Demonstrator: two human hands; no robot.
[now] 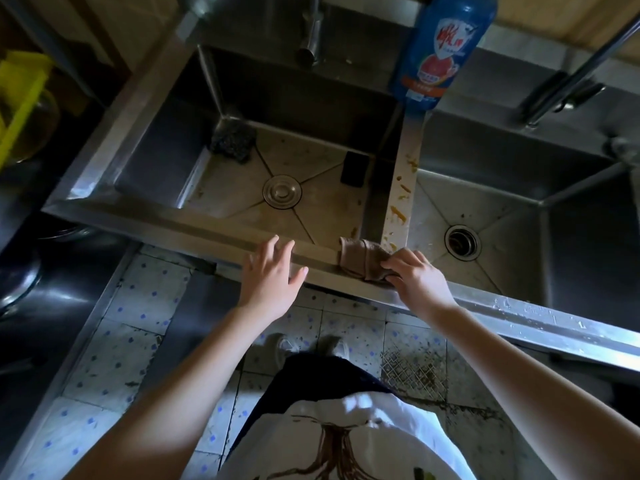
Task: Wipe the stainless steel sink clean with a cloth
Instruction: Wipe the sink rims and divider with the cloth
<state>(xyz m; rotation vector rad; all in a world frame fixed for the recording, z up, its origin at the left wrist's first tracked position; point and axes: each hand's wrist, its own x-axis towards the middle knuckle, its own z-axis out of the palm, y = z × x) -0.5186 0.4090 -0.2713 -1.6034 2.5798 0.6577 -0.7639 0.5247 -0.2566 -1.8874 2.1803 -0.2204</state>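
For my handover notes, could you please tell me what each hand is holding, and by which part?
The right hand grips the brown cloth by its right end, on the sink's front rim. The left hand holds nothing, fingers spread.

The gripped cloth (pixel 360 259) is tan-brown. Just beyond it, orange smears (pixel 398 213) streak the grey steel sink divider (pixel 406 147). Farther beyond stands a blue bottle (pixel 440 46).
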